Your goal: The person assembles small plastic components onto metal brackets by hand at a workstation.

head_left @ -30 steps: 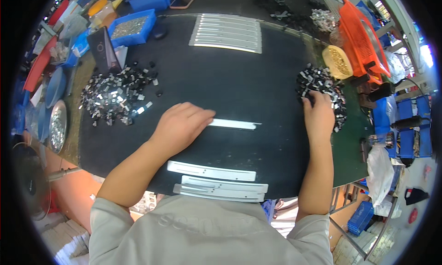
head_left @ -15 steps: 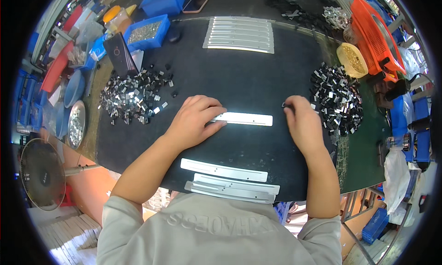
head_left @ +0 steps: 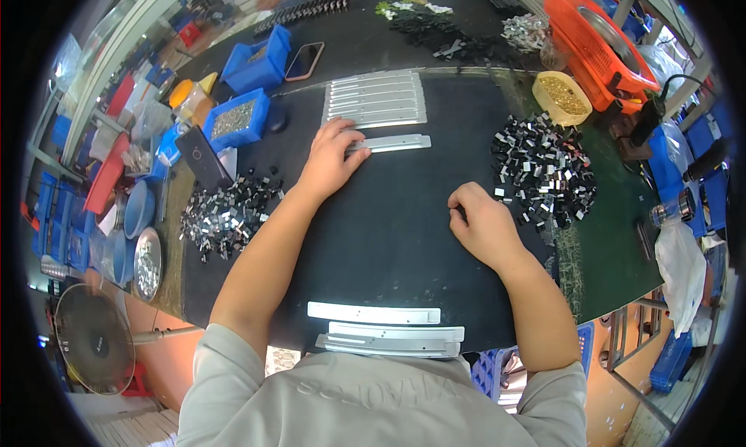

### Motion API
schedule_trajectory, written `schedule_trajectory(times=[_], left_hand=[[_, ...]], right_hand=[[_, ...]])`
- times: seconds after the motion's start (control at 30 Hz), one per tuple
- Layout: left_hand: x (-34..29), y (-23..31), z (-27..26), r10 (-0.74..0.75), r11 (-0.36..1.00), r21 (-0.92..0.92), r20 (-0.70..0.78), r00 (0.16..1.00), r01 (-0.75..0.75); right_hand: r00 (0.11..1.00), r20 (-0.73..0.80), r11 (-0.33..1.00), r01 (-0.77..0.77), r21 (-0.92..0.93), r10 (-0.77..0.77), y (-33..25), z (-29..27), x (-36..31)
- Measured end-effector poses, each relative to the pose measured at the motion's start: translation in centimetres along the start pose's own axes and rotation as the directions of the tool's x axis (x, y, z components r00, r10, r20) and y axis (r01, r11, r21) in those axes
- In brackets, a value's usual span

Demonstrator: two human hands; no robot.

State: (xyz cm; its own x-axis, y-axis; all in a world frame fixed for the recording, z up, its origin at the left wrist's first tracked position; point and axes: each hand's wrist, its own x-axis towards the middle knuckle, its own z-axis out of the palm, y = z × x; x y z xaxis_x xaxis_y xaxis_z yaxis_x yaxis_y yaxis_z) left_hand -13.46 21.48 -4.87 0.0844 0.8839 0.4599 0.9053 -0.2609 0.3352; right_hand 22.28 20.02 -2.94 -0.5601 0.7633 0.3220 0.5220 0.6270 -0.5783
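Left hand (head_left: 332,159) grips metal strip (head_left: 400,143), strip row (head_left: 381,99) just beyond; right hand (head_left: 486,225) curled, can't tell if holding; parts pile (head_left: 548,171) beside, yellow tub (head_left: 573,119) behind.

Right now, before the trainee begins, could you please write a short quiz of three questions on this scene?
1. Which hand touches a long, thin silver metal strip?
2. True or false: a shallow yellow dish of gold-coloured pieces stands beyond the right-hand pile of small black and silver pieces.
3. Fill in: the flat-lying dark rectangular phone is beside an open ____ plastic bin.

Key: 1. the left hand; 2. true; 3. blue.
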Motion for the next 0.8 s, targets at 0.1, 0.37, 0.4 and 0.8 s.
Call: schedule_trajectory(times=[0.1,0.37,0.4,0.8], left_hand=[[1.2,-0.9,1.4,-0.012,1.000,-0.017,-0.079,0.997,0.010],[1.5,-0.9,2.3,-0.089,0.996,-0.020,-0.114,0.990,0.087],[1.6,-0.8,2.4,-0.095,0.995,-0.021,-0.117,0.989,0.094],[-1.1,6.1,-3.5,0.096,0.982,-0.175,0.104,0.990,-0.077]], right_hand=[[1.000,-0.002,1.000,0.011,0.009,-0.011,0.0,0.0,0.1],[0.995,0.031,0.995,0.093,0.028,-0.094,-0.4,1.0,0.0],[0.995,0.037,0.995,0.094,0.027,-0.095,-0.4,1.1,0.0],[0.996,0.061,0.994,0.052,0.098,-0.058,-0.5,0.7,0.2]])
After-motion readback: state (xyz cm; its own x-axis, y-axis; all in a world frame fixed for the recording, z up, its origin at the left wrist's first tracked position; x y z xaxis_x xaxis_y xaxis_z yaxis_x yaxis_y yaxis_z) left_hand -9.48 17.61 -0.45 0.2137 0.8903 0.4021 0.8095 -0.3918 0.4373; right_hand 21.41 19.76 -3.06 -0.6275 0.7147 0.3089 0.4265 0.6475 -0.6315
